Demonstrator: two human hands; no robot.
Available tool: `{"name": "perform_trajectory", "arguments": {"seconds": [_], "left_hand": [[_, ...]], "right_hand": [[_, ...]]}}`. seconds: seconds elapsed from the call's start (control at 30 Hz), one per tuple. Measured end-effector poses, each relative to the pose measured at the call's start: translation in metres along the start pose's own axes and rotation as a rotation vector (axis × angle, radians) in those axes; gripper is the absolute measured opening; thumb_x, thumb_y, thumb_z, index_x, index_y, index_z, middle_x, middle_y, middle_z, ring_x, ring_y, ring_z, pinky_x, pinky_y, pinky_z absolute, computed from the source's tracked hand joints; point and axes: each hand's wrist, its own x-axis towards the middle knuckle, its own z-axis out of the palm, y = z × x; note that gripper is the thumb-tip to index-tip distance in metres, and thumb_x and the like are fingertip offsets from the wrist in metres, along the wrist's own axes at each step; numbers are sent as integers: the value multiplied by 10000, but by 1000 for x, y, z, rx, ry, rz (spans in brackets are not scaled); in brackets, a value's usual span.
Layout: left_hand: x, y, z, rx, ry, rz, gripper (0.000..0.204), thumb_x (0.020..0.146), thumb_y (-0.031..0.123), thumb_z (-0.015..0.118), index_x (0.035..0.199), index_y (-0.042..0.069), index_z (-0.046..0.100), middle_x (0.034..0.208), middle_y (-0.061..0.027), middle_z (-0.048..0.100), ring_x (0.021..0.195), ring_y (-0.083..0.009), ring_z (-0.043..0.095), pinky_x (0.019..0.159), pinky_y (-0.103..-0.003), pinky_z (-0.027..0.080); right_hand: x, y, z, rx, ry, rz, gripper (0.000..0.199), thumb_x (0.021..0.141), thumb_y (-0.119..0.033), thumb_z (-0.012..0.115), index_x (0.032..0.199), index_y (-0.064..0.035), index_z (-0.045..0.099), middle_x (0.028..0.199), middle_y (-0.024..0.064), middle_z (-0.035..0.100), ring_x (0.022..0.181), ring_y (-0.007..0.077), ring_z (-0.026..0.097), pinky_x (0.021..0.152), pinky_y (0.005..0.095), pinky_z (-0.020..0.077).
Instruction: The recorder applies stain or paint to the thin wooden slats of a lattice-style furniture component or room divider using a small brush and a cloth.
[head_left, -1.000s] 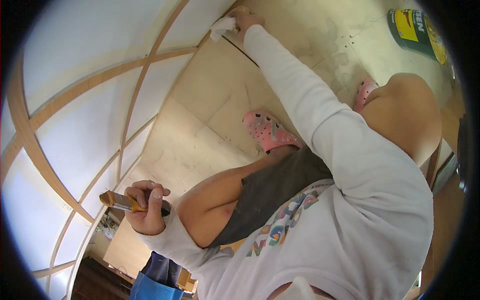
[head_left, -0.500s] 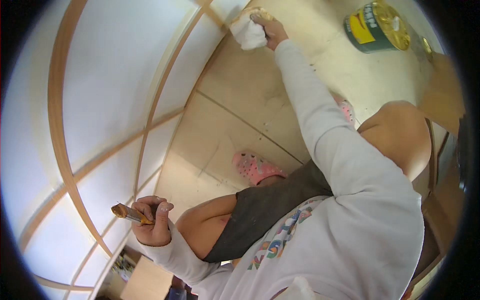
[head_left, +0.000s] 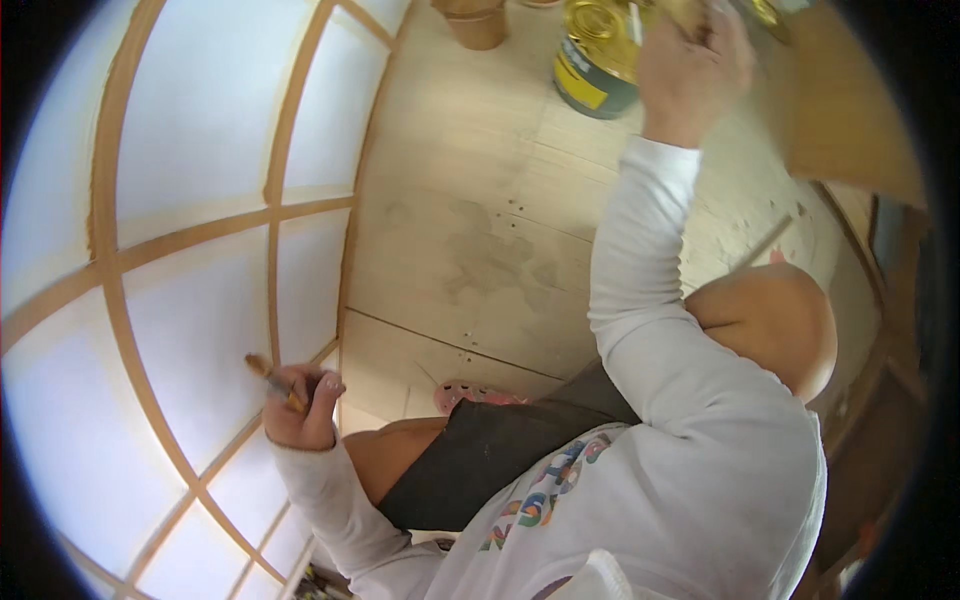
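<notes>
A pale plywood floor (head_left: 480,250) fills the middle of the view, with darker stains near its centre and a seam line running across it below them. To the left stands a white paper screen (head_left: 190,130) crossed by thin wooden slats.

The left hand (head_left: 298,405) is clenched around a brush (head_left: 268,376), held low beside the screen; the brush's brown end sticks out up and to the left of the fist, close to the paper between two slats. Whether it touches the paper cannot be told. The white sleeve runs down from that hand to the lower edge.

The right hand (head_left: 692,62) is raised at the far end of an outstretched arm, near the top of the view. Its fingers are curled, but what they hold, if anything, is too blurred to tell. It sits just beside a can (head_left: 592,52) with a gold top and a green and yellow side, which stands on the floor. A small brown pot (head_left: 476,20) stands further left, at the top edge.

Below, a bare knee (head_left: 772,325) shows on the right, and a pink shoe (head_left: 470,395) peeks out on the floor near the dark shorts.
</notes>
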Motion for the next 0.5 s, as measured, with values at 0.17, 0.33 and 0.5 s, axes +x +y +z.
{"name": "perform_trajectory", "arguments": {"seconds": [0.17, 0.33, 0.5], "left_hand": [[17, 30, 46, 233, 73, -124, 144, 793, 61, 639, 842, -32, 541, 727, -114, 614, 654, -174, 604, 636, -293, 506], [47, 62, 100, -59, -191, -294, 370, 933, 336, 475, 958, -26, 545, 835, -159, 628, 754, -224, 614, 719, -340, 491], [118, 80, 150, -333, 97, -131, 482, 953, 377, 376, 1098, -41, 565, 997, -152, 624, 888, -226, 591, 771, -338, 470]], "right_hand": [[-20, 62, 30, -753, -198, -164, 332, 736, -1, 671, 1061, -44, 623, 1032, 42, 640, 856, 147, 616, 750, 279, 501], [-27, 26, 28, 344, -285, 479, 369, 746, -27, 680, 1107, -39, 606, 1011, 62, 642, 859, 134, 605, 789, 240, 471], [-49, -28, 35, 968, -1011, 726, 282, 728, 3, 642, 1005, -46, 656, 905, 70, 635, 792, 127, 590, 701, 224, 459]]}}
